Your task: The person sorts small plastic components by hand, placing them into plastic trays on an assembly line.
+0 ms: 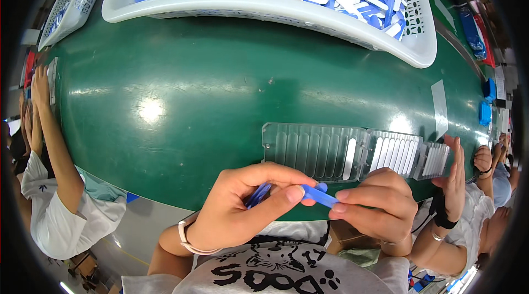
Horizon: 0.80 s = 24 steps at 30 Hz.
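My left hand (248, 200) is closed around several flat blue strips with rounded ends, part of them hidden in the palm. Its thumb and index finger hold one blue strip (320, 196) out to the right. My right hand (380, 206) pinches the far end of that same strip between thumb and fingers. Just beyond my hands lies a clear slotted tray (308, 150), with a white strip (349, 159) in its rightmost slot. Joined on its right is a second tray section (365, 153) filled with white strips.
A large white perforated basket (264, 10) of blue and white strips stands at the back of the green table (182, 84). Another basket (66, 24) is far left. A co-worker's hand (454, 173) is beside a third slotted section (434, 159). Another person's arm (55, 139) reaches in at left.
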Available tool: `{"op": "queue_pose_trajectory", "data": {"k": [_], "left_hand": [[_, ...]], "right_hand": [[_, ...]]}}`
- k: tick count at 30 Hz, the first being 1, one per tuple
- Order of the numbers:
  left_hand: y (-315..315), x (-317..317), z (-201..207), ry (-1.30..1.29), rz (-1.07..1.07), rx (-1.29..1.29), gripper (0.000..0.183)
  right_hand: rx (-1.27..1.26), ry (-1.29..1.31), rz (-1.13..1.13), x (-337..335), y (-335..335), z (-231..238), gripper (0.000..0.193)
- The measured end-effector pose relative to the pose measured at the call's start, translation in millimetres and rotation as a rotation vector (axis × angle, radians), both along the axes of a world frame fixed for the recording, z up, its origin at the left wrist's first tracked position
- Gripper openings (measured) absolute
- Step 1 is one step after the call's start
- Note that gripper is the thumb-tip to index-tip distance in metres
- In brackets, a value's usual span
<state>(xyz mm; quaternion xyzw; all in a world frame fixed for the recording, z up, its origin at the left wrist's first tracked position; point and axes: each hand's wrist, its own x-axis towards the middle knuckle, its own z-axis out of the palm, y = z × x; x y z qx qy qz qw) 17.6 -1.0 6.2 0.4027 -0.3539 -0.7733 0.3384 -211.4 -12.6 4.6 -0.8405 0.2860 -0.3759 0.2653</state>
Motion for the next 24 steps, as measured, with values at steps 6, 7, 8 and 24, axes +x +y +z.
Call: {"op": "queue_pose_trajectory", "data": {"k": [6,7,8,24], "left_hand": [[4.2,-7.2,-1.9,-0.129,0.069,-0.122,0.011],[7.6,-11.2,-5.3,-0.102,0.113,-0.146,0.009],[9.0,-13.9,-8.3,-0.073,0.154,-0.169,0.008],[1.7,-5.1,-5.2,-0.178,0.175,-0.105,0.019]], "right_hand": [[0.42,-0.226,-0.188,12.2,12.7,0.4,0.027],[0.484,-0.276,-0.193,14.9,15.9,-5.9,0.026],[0.549,-0.326,-0.202,15.8,18.9,-9.8,0.024],[-0.324,0.711,-0.42,-1.4,8.2,0.3,0.019]]}}
